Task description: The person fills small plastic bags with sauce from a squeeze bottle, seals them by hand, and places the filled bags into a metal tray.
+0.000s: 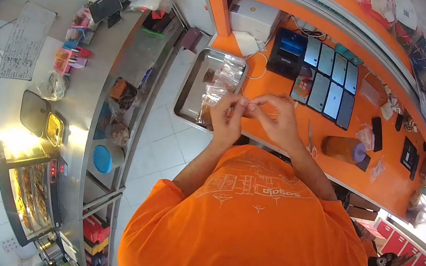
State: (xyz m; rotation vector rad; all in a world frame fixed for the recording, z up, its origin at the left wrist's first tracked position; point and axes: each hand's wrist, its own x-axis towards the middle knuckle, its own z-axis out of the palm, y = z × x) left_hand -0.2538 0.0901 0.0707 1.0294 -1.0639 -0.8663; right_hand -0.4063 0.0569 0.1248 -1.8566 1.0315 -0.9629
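My left hand (227, 120) and my right hand (279, 123) meet fingertip to fingertip over the front edge of the orange counter (265, 132). Both are closed in a pinch; what sits between the fingers is too small and covered to name. Beside my left hand is a steel tray (192, 83) holding several small clear plastic packets (220, 87), some with dark brown contents. To the right of my right hand lies a pair of scissors (310, 136), and past it a jar of brown contents with a purple lid (344, 149) lies on its side.
Several phones (319, 92) lie in rows on the counter, with a black label-printer-like device (287, 53) beside them. A steel shelf unit (121, 81) stands at left, a lit food warmer (27, 193) beyond it. Another person's patterned sleeve (382, 264) shows at lower right.
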